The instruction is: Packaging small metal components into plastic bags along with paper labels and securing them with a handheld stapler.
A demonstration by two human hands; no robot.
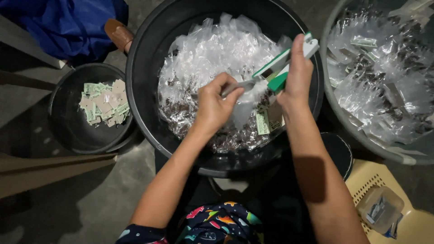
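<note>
the small clear plastic bag (246, 101) hangs over the middle of the big black tub (144, 113), its folded top pinched inside the nose of a green and white stapler (282, 68). the left hand (214, 106) is curled tight, thumb and fingers nipping the bag's top edge just at the stapler's mouth. the right hand (298, 74) is wrapped closed around the stapler's body, lying at about two o'clock from the bag. under both hands the tub holds a heap of filled clear packets (212, 49) with dark brown contents, and a few green paper labels (263, 122) lie at five o'clock of the bag. at nine o'clock of the tub sits a smaller black basin (68, 131) with a pile of green and tan labels (104, 101). at three o'clock a grey tub (334, 113) holds more packets. a clear plastic box (379, 208) rests on a yellow stool (416, 226) at five o'clock.
</note>
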